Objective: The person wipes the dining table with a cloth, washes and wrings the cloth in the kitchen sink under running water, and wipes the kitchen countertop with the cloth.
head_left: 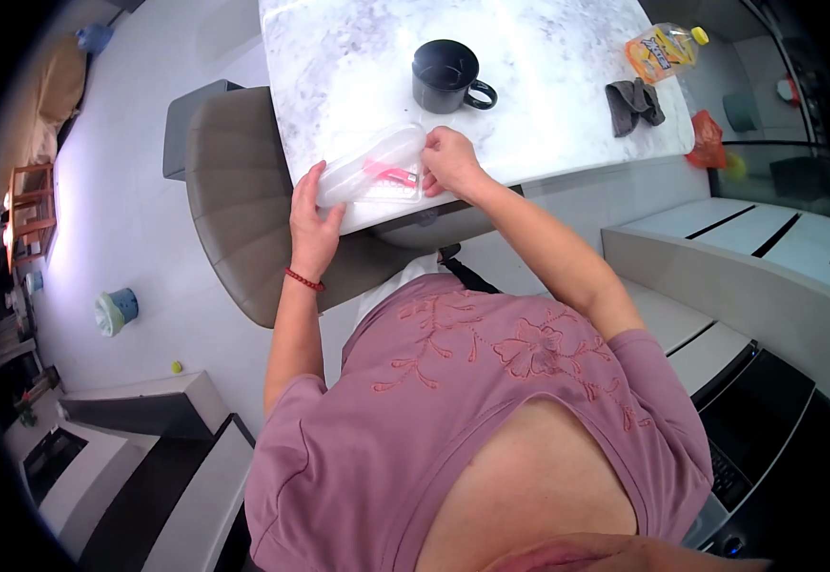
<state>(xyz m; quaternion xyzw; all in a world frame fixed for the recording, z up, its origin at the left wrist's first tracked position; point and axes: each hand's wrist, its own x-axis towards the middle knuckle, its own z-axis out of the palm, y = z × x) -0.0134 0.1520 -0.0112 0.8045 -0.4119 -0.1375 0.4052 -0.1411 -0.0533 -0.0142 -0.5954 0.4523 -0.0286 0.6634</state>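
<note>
A translucent white plastic case (365,164) lies at the near edge of the marble-topped table, its lid tilted up. Inside it, partly seen through the plastic, is a small pink object (398,177) whose kind I cannot make out. My left hand (315,224), with a red bead bracelet on the wrist, grips the left end of the case between thumb and fingers. At the right end, my right hand (450,162) pinches the case's edge with curled fingers. Just beyond the case stands a black mug (445,76), its handle pointing right.
On the table's right side are a dark grey cloth (633,105) and an orange drink bottle (665,52) with a yellow cap. A brown-grey chair (234,205) is tucked against the near left edge. An orange plastic bag (708,140) hangs beyond the right corner.
</note>
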